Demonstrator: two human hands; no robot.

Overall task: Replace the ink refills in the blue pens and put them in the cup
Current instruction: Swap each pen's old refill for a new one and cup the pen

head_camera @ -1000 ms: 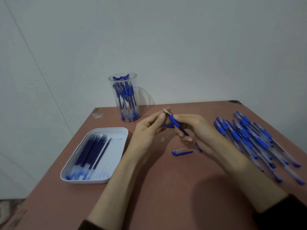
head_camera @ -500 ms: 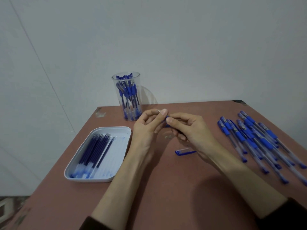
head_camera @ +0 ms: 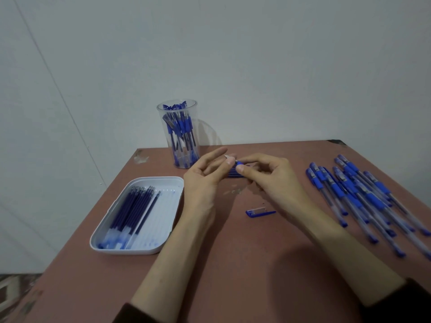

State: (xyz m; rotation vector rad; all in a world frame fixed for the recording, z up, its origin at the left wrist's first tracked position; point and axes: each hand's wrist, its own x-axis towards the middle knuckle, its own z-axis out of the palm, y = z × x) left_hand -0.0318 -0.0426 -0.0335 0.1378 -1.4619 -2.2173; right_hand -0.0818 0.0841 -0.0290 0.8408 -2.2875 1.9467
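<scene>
"Blue pen (head_camera: 240, 162), where's it at?"

"Up off the table (head_camera: 233, 271), between both hands, just in front of the cup (head_camera: 179, 136) of pens."

"And the grip?"

"Right hand (head_camera: 272, 176) pinches the blue grip section, fingers curled. Left hand (head_camera: 203, 180) nips the metal tip with thumb and one finger, the rest loose. Cap (head_camera: 260, 212) lies by the right wrist, refills (head_camera: 133, 208) in the white tray (head_camera: 140, 249)."

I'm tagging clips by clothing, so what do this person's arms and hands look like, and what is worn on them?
The left hand and right hand are bare: no gloves, rings or watch show. The forearms are bare too. A dark left sleeve and dark right sleeve end near the elbows, at the bottom edge.
</scene>
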